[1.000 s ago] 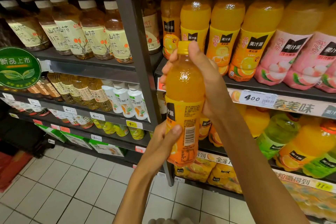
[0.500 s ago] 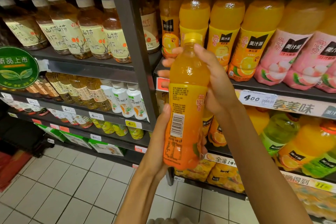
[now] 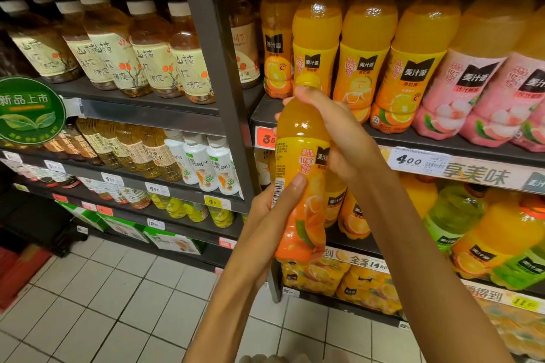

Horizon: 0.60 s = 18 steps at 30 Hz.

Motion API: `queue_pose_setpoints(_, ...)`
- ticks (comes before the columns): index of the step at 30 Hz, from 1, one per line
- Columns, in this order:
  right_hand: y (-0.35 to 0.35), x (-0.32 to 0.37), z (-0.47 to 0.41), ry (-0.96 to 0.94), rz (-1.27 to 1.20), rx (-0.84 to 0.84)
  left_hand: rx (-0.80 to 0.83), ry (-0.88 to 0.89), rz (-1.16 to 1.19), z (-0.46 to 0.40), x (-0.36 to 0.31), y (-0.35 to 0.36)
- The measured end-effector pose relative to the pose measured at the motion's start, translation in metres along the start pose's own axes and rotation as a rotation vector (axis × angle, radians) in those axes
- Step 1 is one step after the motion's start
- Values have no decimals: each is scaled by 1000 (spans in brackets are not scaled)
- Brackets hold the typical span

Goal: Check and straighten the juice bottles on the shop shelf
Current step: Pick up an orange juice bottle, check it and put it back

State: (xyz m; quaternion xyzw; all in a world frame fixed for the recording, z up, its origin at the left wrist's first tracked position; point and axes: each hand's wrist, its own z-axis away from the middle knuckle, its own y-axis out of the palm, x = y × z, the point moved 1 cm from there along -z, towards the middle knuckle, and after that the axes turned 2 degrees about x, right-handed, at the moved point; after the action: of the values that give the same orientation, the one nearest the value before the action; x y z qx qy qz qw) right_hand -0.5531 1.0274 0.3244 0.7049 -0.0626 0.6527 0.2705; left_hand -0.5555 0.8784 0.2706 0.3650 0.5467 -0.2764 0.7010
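- So the orange plastic juice bottle with the yellow cap [image 3: 300, 186] is held upright, off the dark metal shelf [image 3: 442, 143].
- Right hand [image 3: 333, 132] fingers wrap its neck; left hand [image 3: 271, 215] grips the lower label.
- Matching orange bottles [image 3: 365, 38] stand lined up behind.

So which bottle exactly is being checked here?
Find the dark upright post between the shelf bays. Just right of it, both hands hold an orange juice bottle in front of the shelves. Unlike its neighbours, it stands on no shelf, and its barcode shows.
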Motion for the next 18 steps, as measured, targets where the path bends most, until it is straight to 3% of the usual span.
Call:
queue_pose_setpoints(4,1,1,0,17,-119,90,19,-45,188,2,-6,-2)
queue_pose_setpoints(8,9,-7,2,77,-270,182,178,-84,495,9,-14,-3)
queue_pose_setpoints(11,14,-9,0,147,-298,195,233,-115,582,10,-17,-2)
queue_pose_setpoints(14,13,-6,-4,166,-251,122,241,-129,561,12,-20,0)
queue_pose_setpoints(18,12,-1,-5,180,-176,100,10,-82,174,7,-23,6)
